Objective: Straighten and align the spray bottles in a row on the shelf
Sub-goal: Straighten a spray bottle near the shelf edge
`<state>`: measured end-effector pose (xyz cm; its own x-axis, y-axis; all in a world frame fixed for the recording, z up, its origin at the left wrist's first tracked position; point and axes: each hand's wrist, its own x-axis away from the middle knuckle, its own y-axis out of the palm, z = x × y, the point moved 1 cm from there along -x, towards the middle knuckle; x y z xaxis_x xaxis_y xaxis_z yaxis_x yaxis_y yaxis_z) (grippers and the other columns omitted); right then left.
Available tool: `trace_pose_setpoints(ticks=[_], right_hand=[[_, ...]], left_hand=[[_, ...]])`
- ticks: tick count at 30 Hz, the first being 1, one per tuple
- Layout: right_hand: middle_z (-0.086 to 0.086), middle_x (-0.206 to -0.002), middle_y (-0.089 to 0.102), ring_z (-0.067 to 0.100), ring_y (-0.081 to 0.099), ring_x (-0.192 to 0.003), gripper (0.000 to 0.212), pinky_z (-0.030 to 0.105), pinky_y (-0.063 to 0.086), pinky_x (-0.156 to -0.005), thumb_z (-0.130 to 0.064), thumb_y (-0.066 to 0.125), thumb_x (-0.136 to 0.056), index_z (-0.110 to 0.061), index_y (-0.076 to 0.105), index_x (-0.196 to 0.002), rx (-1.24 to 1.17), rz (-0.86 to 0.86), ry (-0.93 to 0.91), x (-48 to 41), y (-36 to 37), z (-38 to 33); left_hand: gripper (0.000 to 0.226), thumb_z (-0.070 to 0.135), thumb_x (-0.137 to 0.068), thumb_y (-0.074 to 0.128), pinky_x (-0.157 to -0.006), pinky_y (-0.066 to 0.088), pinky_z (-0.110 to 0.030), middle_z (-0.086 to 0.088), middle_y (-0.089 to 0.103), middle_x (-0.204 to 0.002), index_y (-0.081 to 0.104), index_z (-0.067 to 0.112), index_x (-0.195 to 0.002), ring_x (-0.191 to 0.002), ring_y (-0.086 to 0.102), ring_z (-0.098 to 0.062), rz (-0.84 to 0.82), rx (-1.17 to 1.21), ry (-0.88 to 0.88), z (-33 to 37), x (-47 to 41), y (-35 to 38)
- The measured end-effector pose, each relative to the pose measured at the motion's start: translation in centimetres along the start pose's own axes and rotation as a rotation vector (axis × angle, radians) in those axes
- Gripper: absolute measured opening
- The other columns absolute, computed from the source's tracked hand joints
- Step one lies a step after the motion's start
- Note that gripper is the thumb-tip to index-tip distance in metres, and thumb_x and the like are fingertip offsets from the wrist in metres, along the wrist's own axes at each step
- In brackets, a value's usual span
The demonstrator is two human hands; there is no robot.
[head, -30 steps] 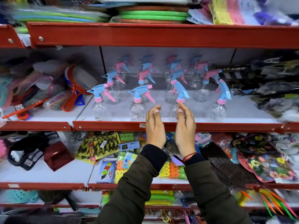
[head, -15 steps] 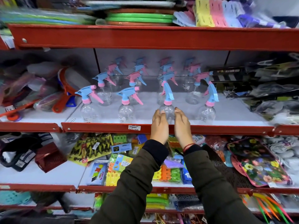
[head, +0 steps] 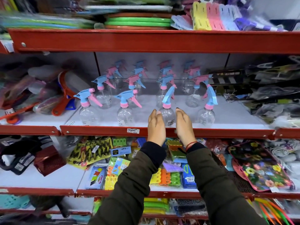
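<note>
Red metal shelf [head: 211, 132] | clear round spray bottle [head: 167, 114] | left hand [head: 156, 125], right hand [head: 184, 125] open, flanking, holding nothing

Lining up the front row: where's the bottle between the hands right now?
In the head view, the bottle stands third from the left in the front row, at the shelf edge, between the left hand and right hand.
</note>
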<state>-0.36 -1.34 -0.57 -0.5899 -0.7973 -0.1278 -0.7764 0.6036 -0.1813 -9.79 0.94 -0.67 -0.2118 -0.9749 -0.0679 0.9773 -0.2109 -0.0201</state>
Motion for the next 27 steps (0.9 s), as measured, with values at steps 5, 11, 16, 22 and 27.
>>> trace_pose_setpoints(ticks=[5, 11, 16, 22, 27], right_hand=[[0.002, -0.128, 0.059, 0.012, 0.051, -0.115, 0.038, 0.026, 0.037, -0.103, -0.024, 0.036, -0.102, -0.011, 0.057, -0.13, -0.017, -0.041, -0.012, 0.4, 0.7, 0.0], [0.007, -0.144, 0.055, 0.021, 0.05, -0.133, 0.041, 0.029, 0.034, -0.113, -0.023, 0.039, -0.1, -0.011, 0.055, -0.136, 0.043, 0.014, -0.016, 1.4, 0.1, 1.0], [0.006, -0.153, 0.044, 0.021, 0.04, -0.142, 0.047, 0.028, 0.028, -0.113, -0.025, 0.039, -0.101, -0.012, 0.044, -0.145, 0.061, 0.003, -0.012, 0.6, -0.3, 0.8], [0.008, -0.156, 0.04, 0.021, 0.037, -0.144, 0.048, 0.028, 0.025, -0.116, -0.019, 0.037, -0.101, -0.01, 0.039, -0.148, 0.053, -0.062, -0.011, 0.4, 0.9, 0.9], [0.007, -0.156, 0.04, 0.021, 0.037, -0.144, 0.048, 0.03, 0.025, -0.117, -0.02, 0.037, -0.1, -0.012, 0.04, -0.148, 0.059, -0.063, -0.026, 0.9, 1.0, 1.2]], left_hand=[[0.054, 0.034, -0.103, 0.028, -0.125, 0.014, -0.033, -0.004, 0.022, -0.163, 0.025, 0.012, -0.153, -0.151, 0.021, -0.016, -0.039, -0.005, -0.016, 0.3, -0.3, 0.6], [0.048, 0.031, -0.103, 0.029, -0.122, 0.021, -0.032, -0.006, 0.037, -0.157, 0.039, 0.013, -0.146, -0.146, 0.033, -0.019, -0.066, 0.007, -0.049, 0.7, -1.7, 0.0], [0.052, 0.035, -0.103, 0.026, -0.119, 0.014, -0.027, -0.002, 0.025, -0.162, 0.029, 0.014, -0.151, -0.149, 0.023, -0.016, 0.009, 0.001, -0.021, 0.2, -0.9, -0.2], [0.052, 0.033, -0.104, 0.026, -0.12, 0.015, -0.026, -0.002, 0.023, -0.163, 0.026, 0.014, -0.152, -0.15, 0.022, -0.015, -0.043, 0.005, -0.028, 0.2, -0.8, 0.1], [0.05, 0.029, -0.104, 0.025, -0.117, 0.015, -0.022, -0.003, 0.026, -0.162, 0.03, 0.013, -0.151, -0.149, 0.024, -0.014, -0.052, -0.033, -0.026, 0.2, -1.2, -0.4]])
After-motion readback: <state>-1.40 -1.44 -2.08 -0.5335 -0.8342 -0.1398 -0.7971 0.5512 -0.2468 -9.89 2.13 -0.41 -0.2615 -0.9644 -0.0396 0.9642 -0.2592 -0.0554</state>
